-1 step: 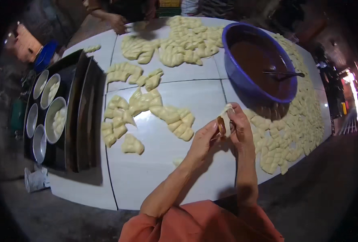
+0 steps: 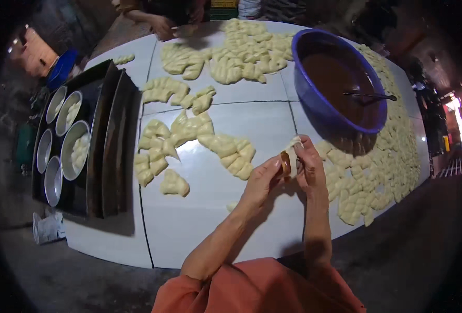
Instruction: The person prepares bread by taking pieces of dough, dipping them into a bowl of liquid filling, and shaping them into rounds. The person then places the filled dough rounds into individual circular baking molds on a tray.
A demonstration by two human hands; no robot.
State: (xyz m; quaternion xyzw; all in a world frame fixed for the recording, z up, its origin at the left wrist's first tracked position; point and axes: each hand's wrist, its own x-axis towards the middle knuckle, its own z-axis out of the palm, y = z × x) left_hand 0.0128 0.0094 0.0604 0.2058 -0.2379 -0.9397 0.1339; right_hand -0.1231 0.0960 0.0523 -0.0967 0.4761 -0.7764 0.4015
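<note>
My left hand [image 2: 262,181] and my right hand [image 2: 312,166] meet above the white table [image 2: 205,229], closed on one small piece of dough [image 2: 294,142]. Brown filling [image 2: 285,164] shows glossy between them, beside the left fingertips. At the top, the right thumb and fingers pinch a pale edge of the dough; the fingers hide much of the rest. Beyond the right hand stands a purple basin [image 2: 299,73] of brown filling, with a spoon [image 2: 371,96] resting in it. Dough lumps [image 2: 228,153] lie left of my hands, and many small dough pieces [image 2: 356,201] spread to the right.
Dark baking trays [image 2: 113,151] stand at the left, holding several round metal tins [image 2: 53,180], some with pale dough balls in them. More dough [image 2: 246,57] covers the far side. Across the table, another person's hand [image 2: 163,27] hovers at the edge.
The whole view has shifted slightly, so the table's things sit a little farther right. My hands keep their grip on the dough. The other person's hand has moved slightly.
</note>
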